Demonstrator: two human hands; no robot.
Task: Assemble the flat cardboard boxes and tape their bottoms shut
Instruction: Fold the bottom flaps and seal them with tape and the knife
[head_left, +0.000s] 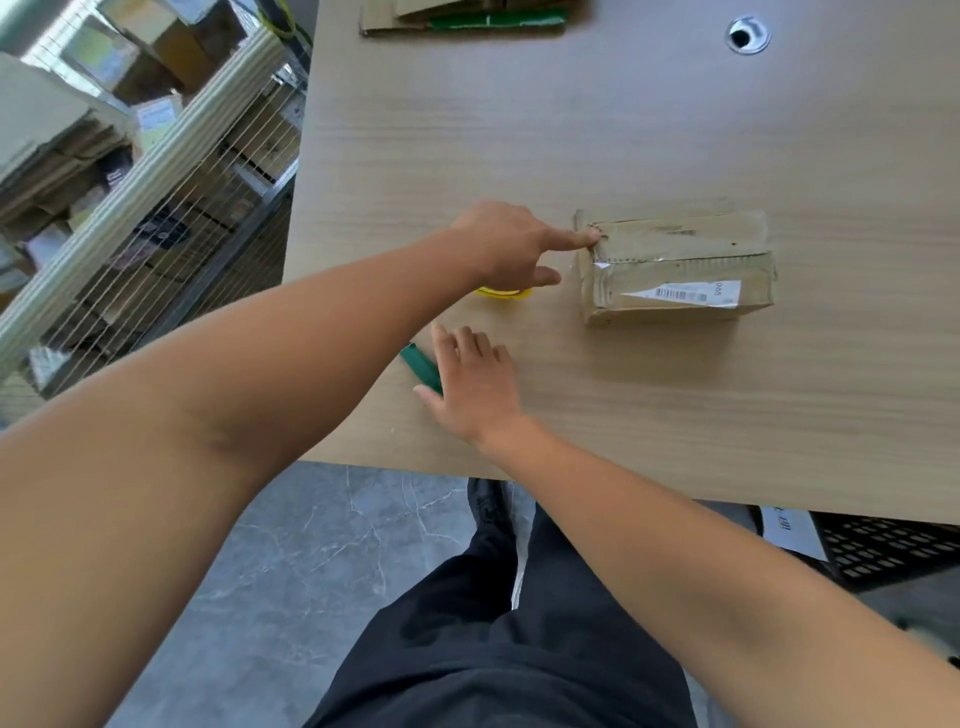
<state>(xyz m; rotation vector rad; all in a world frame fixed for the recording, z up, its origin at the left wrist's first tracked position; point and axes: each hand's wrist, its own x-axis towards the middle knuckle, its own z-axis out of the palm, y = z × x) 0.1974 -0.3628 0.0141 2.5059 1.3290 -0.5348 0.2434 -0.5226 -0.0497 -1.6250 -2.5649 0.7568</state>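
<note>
A small assembled cardboard box (680, 265) stands on the wooden table (675, 130), with clear tape along its top seam and a white barcode label on its near side. My left hand (511, 244) reaches across with the index finger straight, its tip touching the box's upper left corner. A yellow tape roll (504, 292) lies under that hand, mostly hidden. My right hand (475, 382) rests flat on the table with fingers spread, lying over one end of a green tool (420, 365).
A stack of flat cardboard with a green sheet (467, 18) lies at the table's far edge. A round cable hole (748, 35) sits at the far right. A wire shelf rack (130, 208) with boxes stands left of the table. A black perforated crate (893, 545) is under the table's near right.
</note>
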